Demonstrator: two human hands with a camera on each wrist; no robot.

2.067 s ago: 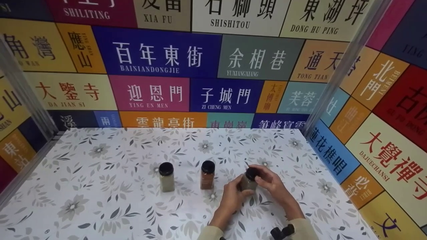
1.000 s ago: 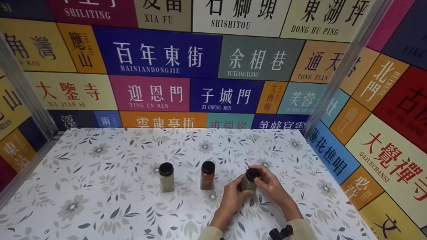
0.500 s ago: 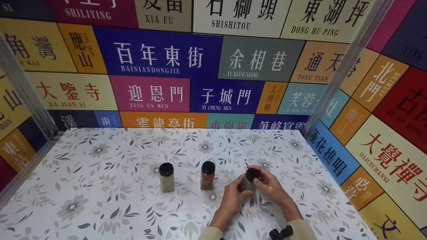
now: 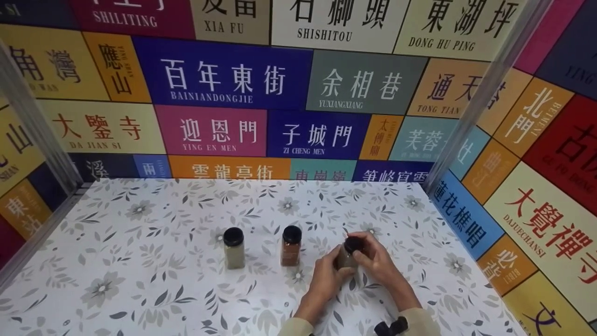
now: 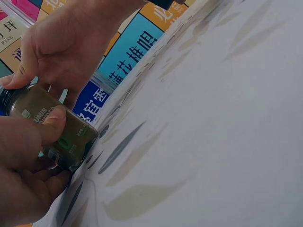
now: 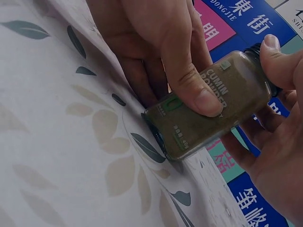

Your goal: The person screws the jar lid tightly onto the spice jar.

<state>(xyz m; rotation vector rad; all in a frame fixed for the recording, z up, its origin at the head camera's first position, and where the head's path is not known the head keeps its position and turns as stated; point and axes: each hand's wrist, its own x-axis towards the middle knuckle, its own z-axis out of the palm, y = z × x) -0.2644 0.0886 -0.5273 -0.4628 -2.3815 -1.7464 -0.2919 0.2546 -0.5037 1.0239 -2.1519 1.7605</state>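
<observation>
At the right of the table, a cumin powder jar [image 4: 345, 259] stands upright, its printed label facing the wearer in the right wrist view. My left hand [image 4: 326, 276] grips the jar's body, thumb across the front and fingers behind. My right hand [image 4: 381, 262] holds the black lid [image 4: 353, 243], with the thumb on the near side and the other fingers around the back. Part of the jar is hidden by the left hand. To the left stand a jar of reddish-brown powder [image 4: 290, 254] and a jar of pale greenish powder [image 4: 234, 256], both with black lids on.
A white tablecloth [image 4: 196, 298] with grey leaves and flowers covers the table. Colourful sign panels [image 4: 219, 74] form walls behind and at the sides, with clear corner strips [image 4: 459, 116]. A small black device [image 4: 392, 326] sits at the right sleeve.
The right thumb and fingers have shifted slightly around the lid. The left hand's grip and all the jars stay where they were.
</observation>
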